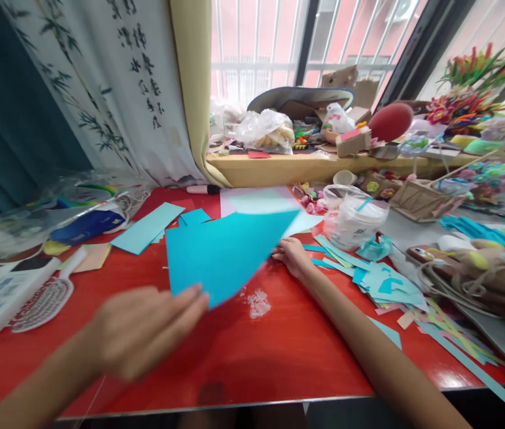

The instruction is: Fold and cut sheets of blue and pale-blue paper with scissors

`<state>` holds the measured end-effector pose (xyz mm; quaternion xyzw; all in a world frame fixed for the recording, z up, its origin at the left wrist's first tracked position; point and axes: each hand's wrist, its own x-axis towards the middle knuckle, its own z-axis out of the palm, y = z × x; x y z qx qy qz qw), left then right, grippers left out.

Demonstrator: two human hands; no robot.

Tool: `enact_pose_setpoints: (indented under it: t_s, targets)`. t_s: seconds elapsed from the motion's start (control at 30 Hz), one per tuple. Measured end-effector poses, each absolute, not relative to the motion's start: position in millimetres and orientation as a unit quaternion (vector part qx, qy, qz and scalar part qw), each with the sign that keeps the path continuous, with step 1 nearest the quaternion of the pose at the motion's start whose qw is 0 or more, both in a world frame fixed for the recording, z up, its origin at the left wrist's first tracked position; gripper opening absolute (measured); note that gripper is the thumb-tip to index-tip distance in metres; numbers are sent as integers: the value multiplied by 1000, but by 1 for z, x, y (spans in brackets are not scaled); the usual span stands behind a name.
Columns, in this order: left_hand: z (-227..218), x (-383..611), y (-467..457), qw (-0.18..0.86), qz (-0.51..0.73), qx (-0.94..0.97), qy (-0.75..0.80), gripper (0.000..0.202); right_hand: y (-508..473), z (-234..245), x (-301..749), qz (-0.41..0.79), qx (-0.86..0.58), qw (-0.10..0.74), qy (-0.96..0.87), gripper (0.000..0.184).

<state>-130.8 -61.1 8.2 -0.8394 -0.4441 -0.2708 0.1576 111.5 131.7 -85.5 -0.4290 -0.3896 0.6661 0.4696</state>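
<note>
A bright blue sheet of paper [225, 250] is raised and tilted above the red table [252, 369]. My left hand [145, 330], blurred by motion, grips its lower edge between thumb and fingers. Beyond the sheet's right edge, my right hand [294, 256] is low over the table with its fingers curled together. What lies at those fingertips, if anything, cannot be made out. Below the sheet, a small patch of clear, crumb-like bits [259, 304] is scattered on the tabletop. Pale lilac and mint sheets [256, 201] lie partly hidden behind the blue one.
Light blue paper [148, 227] lies at the left, near a white device [8, 295] and a blue pouch [86, 226]. To the right are paper scraps [386, 283], a plastic bag with a white tub [353, 217], and a woven basket [431, 196]. A cluttered windowsill [270, 170] runs behind.
</note>
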Motion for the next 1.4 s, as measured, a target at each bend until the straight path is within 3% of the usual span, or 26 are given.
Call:
enact_pose_setpoints:
  t_s: [0.1, 0.3, 0.43, 0.57, 0.67, 0.93, 1.13, 1.27, 1.4]
  targets:
    - [-23, -137, -110, 212, -128, -925, -288, 36, 129, -86, 110, 654, -428, 492, -384, 19]
    - [-61, -145, -150, 234, -55, -903, -356, 34, 127, -91, 106, 634, -439, 519, -370, 12]
    - [-66, -153, -157, 232, -42, -873, -428, 37, 130, -92, 100, 645, -453, 491, -372, 31]
    - [-69, -164, -162, 216, -64, -857, -463, 38, 135, -85, 84, 641, -483, 449, -393, 32]
    - [-72, -167, -164, 162, -101, -858, -478, 33, 137, -79, 68, 618, -515, 415, -425, 33]
    - [-68, -172, -158, -107, -195, -835, -503, 23, 106, -66, 60, 535, -506, 327, -593, 31]
    - [-58, -176, -144, -115, -171, -799, -565, 26, -2, -66, 109, 446, -393, 270, -758, 18]
    - [-49, -167, -115, -80, -129, -795, -587, 34, -57, -76, 137, 210, -310, 150, -915, 40]
    - [-39, -153, -74, -76, -29, -829, -553, 35, -65, -83, 142, 125, -297, 142, -936, 42]
